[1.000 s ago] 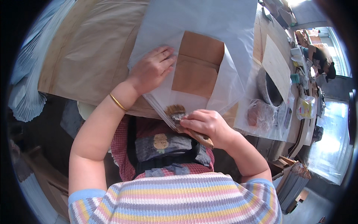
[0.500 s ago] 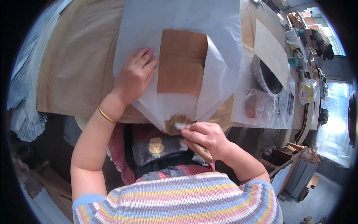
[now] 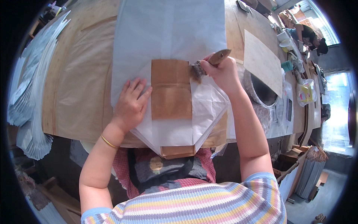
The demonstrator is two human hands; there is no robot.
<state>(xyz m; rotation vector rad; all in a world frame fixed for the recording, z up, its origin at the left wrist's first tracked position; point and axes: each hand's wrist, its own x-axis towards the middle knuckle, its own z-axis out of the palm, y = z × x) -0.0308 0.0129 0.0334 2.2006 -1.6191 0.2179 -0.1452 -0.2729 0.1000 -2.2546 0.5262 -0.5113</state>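
Flat on the table lies a stack of white paper sacks [image 3: 167,33], its near end folded into an angled shape. A brown paper patch [image 3: 170,100] shows in the middle of the fold. My left hand [image 3: 132,102] rests with fingers spread on the white paper, just left of the patch. In my right hand [image 3: 223,72] is a brush [image 3: 220,56] with a wooden handle, gripped with its handle pointing up and away. Its brown bristles touch the paper by the patch's far right corner. A smaller brown strip [image 3: 178,151] shows at the near edge.
To the right stands a round dark tub [image 3: 263,84], partly covered by a pale board [image 3: 263,61]. Fanned white sacks [image 3: 35,86] hang off the table's left end. Brown paper [image 3: 80,82] covers the left tabletop. Another person [image 3: 307,37] works at the far right.
My right hand has carried the brush from the near edge up to the patch's far right corner. In the picture, the fold and table sit lower. My left hand stays on the paper.
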